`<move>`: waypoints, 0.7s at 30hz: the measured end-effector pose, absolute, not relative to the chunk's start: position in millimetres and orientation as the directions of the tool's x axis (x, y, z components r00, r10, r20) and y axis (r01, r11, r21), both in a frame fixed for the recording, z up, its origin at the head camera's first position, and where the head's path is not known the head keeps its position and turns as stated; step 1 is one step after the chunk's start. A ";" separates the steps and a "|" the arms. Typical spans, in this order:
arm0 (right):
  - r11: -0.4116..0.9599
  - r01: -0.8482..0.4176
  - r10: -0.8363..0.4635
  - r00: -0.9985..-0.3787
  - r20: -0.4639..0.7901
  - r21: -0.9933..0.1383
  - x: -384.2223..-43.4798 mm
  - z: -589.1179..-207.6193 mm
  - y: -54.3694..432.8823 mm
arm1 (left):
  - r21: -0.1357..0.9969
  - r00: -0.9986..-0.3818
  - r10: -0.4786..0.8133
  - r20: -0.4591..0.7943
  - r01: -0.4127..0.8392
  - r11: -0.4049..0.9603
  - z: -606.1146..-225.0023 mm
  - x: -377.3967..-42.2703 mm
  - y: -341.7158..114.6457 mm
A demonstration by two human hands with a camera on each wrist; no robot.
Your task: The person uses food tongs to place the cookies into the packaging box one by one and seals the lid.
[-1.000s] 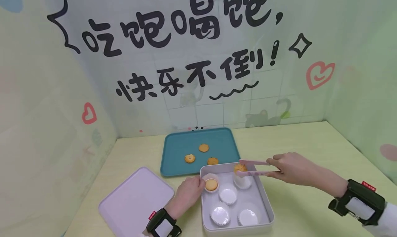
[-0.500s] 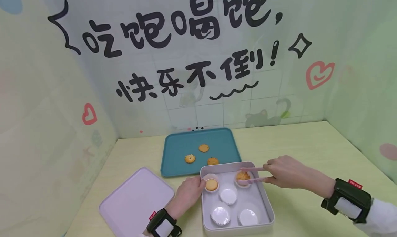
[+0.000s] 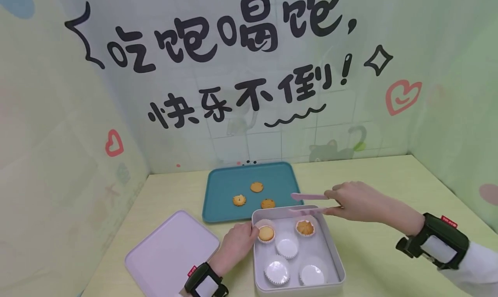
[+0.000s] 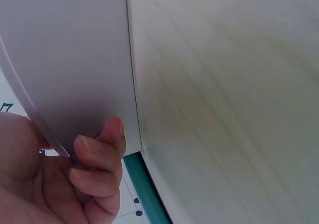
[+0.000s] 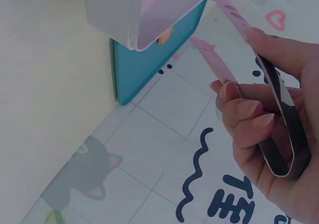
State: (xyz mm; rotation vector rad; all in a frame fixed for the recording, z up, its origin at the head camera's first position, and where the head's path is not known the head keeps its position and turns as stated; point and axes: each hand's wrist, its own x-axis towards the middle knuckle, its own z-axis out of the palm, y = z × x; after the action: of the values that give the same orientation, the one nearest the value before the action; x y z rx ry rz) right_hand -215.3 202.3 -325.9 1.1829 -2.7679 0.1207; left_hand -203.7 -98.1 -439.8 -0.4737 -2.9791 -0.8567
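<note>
My left hand (image 3: 238, 241) grips the left wall of a pale lilac box (image 3: 337, 262), thumb over the rim and fingers against the outside, as the left wrist view shows. Pink tongs (image 5: 286, 129) are held in my right hand (image 3: 359, 200); their tips stand apart above the box's far edge, with nothing between them. Inside the box, one paper cup holds a round cookie (image 3: 266, 233) at the far left. Another holds a ridged cookie (image 3: 305, 228) at the far right. The middle cup (image 3: 287, 246) and two front cups hold no cookies.
Behind the box lies a teal tray (image 3: 221, 182) bearing three cookies: one at the back (image 3: 256, 187), a scalloped cookie (image 3: 239, 200) and a third (image 3: 268, 203) by the box. A lilac lid (image 3: 171, 253) lies at the left. A printed wall (image 3: 175, 145) rises behind the table.
The tongs lowered the ridged cookie into the far right paper cup and let it go. My right hand then rose back and away with the tongs spread. The left hand stayed on the box.
</note>
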 end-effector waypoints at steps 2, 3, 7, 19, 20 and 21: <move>0.693 -0.721 -0.710 -0.687 0.154 -0.019 -224.6 -323.2 193.6 | 0.518 -0.954 0.285 0.089 0.289 0.805 -440.7 -203.8 -99.1; 0.695 -0.719 -0.710 -0.688 0.151 -0.013 -230.1 -322.6 188.7 | 0.516 -0.954 0.286 0.093 0.292 0.805 -441.5 -203.8 -99.5; 0.702 -0.712 -0.710 -0.696 0.105 0.034 -252.8 -323.3 166.9 | 0.520 -0.954 0.287 0.088 0.290 0.803 -442.7 -203.5 -100.0; 0.670 -0.741 -0.741 -0.671 -0.022 0.043 -290.3 -342.9 129.1 | 0.523 -0.952 0.289 0.103 0.299 0.798 -438.6 -200.2 -99.7; 0.669 -0.742 -0.742 -0.670 -0.031 0.037 -291.6 -345.3 128.1 | 0.522 -0.952 0.288 0.105 0.300 0.799 -438.5 -200.3 -99.9; 0.671 -0.741 -0.740 -0.672 -0.038 0.030 -292.8 -347.6 127.2 | 0.520 -0.951 0.289 0.107 0.301 0.799 -438.9 -200.5 -100.1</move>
State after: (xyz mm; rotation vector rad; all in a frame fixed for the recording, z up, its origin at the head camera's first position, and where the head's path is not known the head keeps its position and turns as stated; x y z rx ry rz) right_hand -292.8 127.2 -347.6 1.2814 -2.8921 -0.0668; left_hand -200.5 -100.1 -438.9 -0.4847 -2.9585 -0.8608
